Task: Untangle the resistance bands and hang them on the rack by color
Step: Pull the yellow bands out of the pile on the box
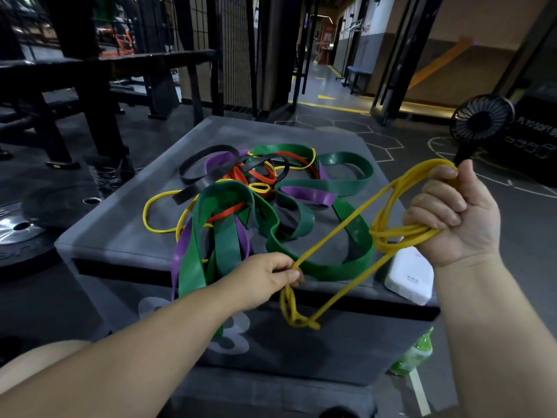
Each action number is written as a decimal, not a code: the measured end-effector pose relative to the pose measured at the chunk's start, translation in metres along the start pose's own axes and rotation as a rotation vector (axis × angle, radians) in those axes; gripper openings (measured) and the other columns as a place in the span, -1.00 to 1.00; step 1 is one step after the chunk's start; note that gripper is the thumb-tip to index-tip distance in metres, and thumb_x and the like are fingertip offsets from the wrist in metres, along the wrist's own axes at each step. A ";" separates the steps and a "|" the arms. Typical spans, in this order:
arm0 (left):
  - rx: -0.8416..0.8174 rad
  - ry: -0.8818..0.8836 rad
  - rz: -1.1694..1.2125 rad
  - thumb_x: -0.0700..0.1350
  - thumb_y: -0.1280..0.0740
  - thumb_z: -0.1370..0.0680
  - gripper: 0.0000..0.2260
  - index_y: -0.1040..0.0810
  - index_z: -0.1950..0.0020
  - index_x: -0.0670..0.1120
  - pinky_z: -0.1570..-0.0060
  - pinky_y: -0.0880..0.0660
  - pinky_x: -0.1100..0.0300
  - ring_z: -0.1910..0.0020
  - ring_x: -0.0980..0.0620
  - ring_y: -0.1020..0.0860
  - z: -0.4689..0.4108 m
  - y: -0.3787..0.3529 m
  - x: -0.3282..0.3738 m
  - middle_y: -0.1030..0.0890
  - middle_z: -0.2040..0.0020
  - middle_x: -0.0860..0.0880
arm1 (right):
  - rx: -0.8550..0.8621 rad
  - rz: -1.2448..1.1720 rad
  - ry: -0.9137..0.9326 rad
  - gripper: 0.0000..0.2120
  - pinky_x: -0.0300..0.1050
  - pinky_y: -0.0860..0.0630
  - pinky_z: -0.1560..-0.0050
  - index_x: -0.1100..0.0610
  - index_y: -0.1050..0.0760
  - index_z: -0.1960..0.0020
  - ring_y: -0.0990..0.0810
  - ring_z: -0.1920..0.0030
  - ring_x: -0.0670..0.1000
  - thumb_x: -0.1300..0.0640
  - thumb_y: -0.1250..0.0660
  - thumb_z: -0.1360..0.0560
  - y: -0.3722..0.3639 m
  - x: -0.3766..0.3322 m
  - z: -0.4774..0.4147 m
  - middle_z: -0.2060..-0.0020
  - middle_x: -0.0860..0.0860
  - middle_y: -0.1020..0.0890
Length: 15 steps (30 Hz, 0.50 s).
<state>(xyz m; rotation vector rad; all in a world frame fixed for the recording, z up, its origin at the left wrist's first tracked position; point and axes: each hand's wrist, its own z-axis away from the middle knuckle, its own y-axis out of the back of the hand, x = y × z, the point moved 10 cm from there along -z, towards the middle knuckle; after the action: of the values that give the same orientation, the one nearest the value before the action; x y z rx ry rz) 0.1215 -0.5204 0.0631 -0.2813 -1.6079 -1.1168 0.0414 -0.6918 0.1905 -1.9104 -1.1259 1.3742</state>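
A tangle of green, purple, red, black and yellow resistance bands [259, 200] lies on top of a grey plyo box [120, 233]. My right hand [449, 218] grips several gathered loops of a thin yellow band [337, 230], raised to the right of the pile. The same yellow band stretches down to my left hand [268, 276], which pinches it at the box's front edge. Below that hand the yellow band hangs in a knot [301, 322]. Wide green bands [223, 236] drape over the box's front.
A white device [410, 279] lies on the box's front right corner. A green bottle [413, 354] stands on the floor at right. A black fan [482, 119] sits on a dark plyo box far right. Weight plates [21, 230] lie left; black frames stand behind.
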 end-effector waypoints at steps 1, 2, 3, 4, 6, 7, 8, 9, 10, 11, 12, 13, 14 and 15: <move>-0.016 0.023 0.038 -0.12 -0.27 -0.61 -0.84 -0.60 0.10 0.05 -0.07 -0.48 0.08 0.10 0.05 -0.60 0.000 -0.001 -0.002 -0.66 0.17 0.06 | -0.002 -0.016 0.012 -0.66 -0.17 -0.30 0.48 0.21 -0.47 0.07 -0.30 0.53 -0.07 -0.05 -0.16 -0.65 0.000 -0.002 0.000 0.48 0.09 -0.52; -0.024 0.043 0.064 -0.15 -0.25 -0.62 -0.84 -0.57 0.10 0.03 -0.09 -0.49 0.04 0.10 0.00 -0.60 0.000 -0.002 -0.006 -0.65 0.20 0.09 | -0.001 -0.030 0.023 -0.66 -0.16 -0.30 0.49 0.22 -0.47 0.08 -0.29 0.53 -0.07 -0.05 -0.17 -0.64 0.000 -0.003 0.000 0.49 0.09 -0.52; -0.024 0.060 0.095 -0.16 -0.23 -0.62 -0.83 -0.55 0.10 0.01 -0.12 -0.49 -0.03 0.08 -0.08 -0.60 -0.001 -0.001 -0.009 -0.65 0.23 0.09 | 0.003 -0.042 0.035 -0.66 -0.16 -0.31 0.49 0.22 -0.47 0.09 -0.29 0.54 -0.07 -0.05 -0.18 -0.64 0.001 -0.004 0.000 0.49 0.09 -0.51; -0.018 0.083 0.143 -0.18 -0.20 -0.63 -0.83 -0.53 0.09 -0.01 -0.14 -0.49 -0.08 0.08 -0.12 -0.59 -0.002 -0.001 -0.012 -0.63 0.25 0.07 | 0.007 -0.054 0.046 -0.67 -0.15 -0.31 0.49 0.22 -0.48 0.10 -0.29 0.54 -0.08 -0.04 -0.19 -0.64 0.002 -0.006 0.001 0.50 0.08 -0.51; -0.008 0.157 0.281 -0.23 -0.14 -0.65 -0.82 -0.49 0.07 -0.08 -0.11 -0.51 -0.03 0.20 -0.03 -0.57 -0.002 -0.003 -0.017 -0.54 0.28 0.01 | 0.013 -0.080 0.065 -0.67 -0.16 -0.31 0.49 0.21 -0.48 0.12 -0.29 0.55 -0.07 -0.04 -0.21 -0.63 0.003 -0.007 0.001 0.51 0.08 -0.50; -0.004 0.194 0.351 -0.25 -0.11 -0.65 -0.81 -0.47 0.07 -0.10 -0.02 -0.51 0.03 0.30 0.02 -0.52 -0.002 -0.004 -0.019 -0.47 0.30 -0.01 | 0.017 -0.086 0.075 -0.67 -0.17 -0.31 0.49 0.21 -0.48 0.12 -0.30 0.56 -0.06 -0.04 -0.21 -0.63 0.004 -0.008 0.002 0.51 0.07 -0.50; 0.007 0.216 0.389 -0.26 -0.09 -0.65 -0.80 -0.47 0.06 -0.11 0.10 -0.49 0.10 0.39 0.08 -0.43 -0.002 -0.004 -0.020 -0.39 0.31 -0.01 | 0.022 -0.085 0.086 -0.67 -0.18 -0.30 0.49 0.20 -0.48 0.13 -0.33 0.57 -0.03 -0.04 -0.22 -0.63 0.005 -0.008 0.001 0.51 0.06 -0.49; 0.020 0.220 0.385 -0.25 -0.08 -0.66 -0.79 -0.47 0.05 -0.10 0.22 -0.45 0.16 0.44 0.10 -0.34 -0.003 -0.002 -0.020 -0.34 0.33 -0.01 | 0.025 -0.080 0.099 -0.68 -0.19 -0.30 0.49 0.20 -0.48 0.14 -0.38 0.57 -0.01 -0.04 -0.23 -0.62 0.006 -0.008 0.001 0.52 0.05 -0.49; 0.031 0.212 0.346 -0.22 -0.09 -0.66 -0.80 -0.48 0.04 -0.08 0.32 -0.38 0.21 0.47 0.11 -0.28 -0.003 0.000 -0.018 -0.30 0.35 0.01 | 0.029 -0.078 0.111 -0.69 -0.20 -0.30 0.49 0.20 -0.48 0.14 -0.42 0.56 0.00 -0.03 -0.24 -0.62 0.006 -0.008 0.001 0.52 0.04 -0.49; 0.043 0.193 0.267 -0.18 -0.10 -0.66 -0.81 -0.50 0.03 -0.06 0.38 -0.32 0.24 0.47 0.11 -0.26 -0.002 0.002 -0.017 -0.30 0.38 0.04 | 0.036 -0.081 0.123 -0.70 -0.21 -0.29 0.49 0.19 -0.48 0.15 -0.43 0.56 0.00 -0.02 -0.25 -0.61 0.007 -0.007 0.000 0.52 0.03 -0.48; 0.053 0.160 0.154 -0.14 -0.13 -0.66 -0.81 -0.52 0.00 -0.03 0.41 -0.28 0.25 0.48 0.12 -0.26 -0.002 0.004 -0.014 -0.30 0.43 0.08 | 0.051 -0.087 0.139 -0.72 -0.22 -0.29 0.49 0.18 -0.47 0.16 -0.43 0.56 -0.01 -0.02 -0.27 -0.60 0.008 -0.007 0.000 0.53 0.02 -0.47; 0.055 0.115 0.024 -0.11 -0.15 -0.65 -0.82 -0.54 -0.03 0.00 0.43 -0.25 0.25 0.49 0.15 -0.28 -0.001 0.004 -0.009 -0.31 0.46 0.11 | 0.075 -0.091 0.161 -0.72 -0.23 -0.30 0.50 0.17 -0.47 0.17 -0.42 0.56 -0.04 -0.02 -0.28 -0.59 0.009 -0.007 -0.001 0.53 0.00 -0.45; 0.050 0.065 -0.096 -0.09 -0.16 -0.65 -0.83 -0.55 -0.06 0.01 0.41 -0.26 0.25 0.47 0.17 -0.31 0.000 0.002 -0.002 -0.34 0.47 0.10 | 0.116 -0.089 0.193 -0.72 -0.24 -0.30 0.50 0.15 -0.46 0.18 -0.39 0.57 -0.07 -0.04 -0.28 -0.58 0.012 -0.008 -0.001 0.54 -0.02 -0.43; 0.043 0.021 -0.188 -0.07 -0.17 -0.65 -0.83 -0.56 -0.09 0.02 0.38 -0.29 0.24 0.42 0.18 -0.36 0.001 -0.001 0.003 -0.39 0.43 0.09 | 0.177 -0.069 0.234 -0.71 -0.27 -0.30 0.51 0.12 -0.46 0.20 -0.37 0.57 -0.10 -0.07 -0.27 -0.58 0.015 -0.010 0.000 0.55 -0.06 -0.40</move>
<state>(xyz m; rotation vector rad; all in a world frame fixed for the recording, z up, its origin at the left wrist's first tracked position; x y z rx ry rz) 0.1188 -0.5216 0.0652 -0.0905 -1.6636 -1.2214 0.0447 -0.7081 0.1835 -1.8320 -0.9168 1.1384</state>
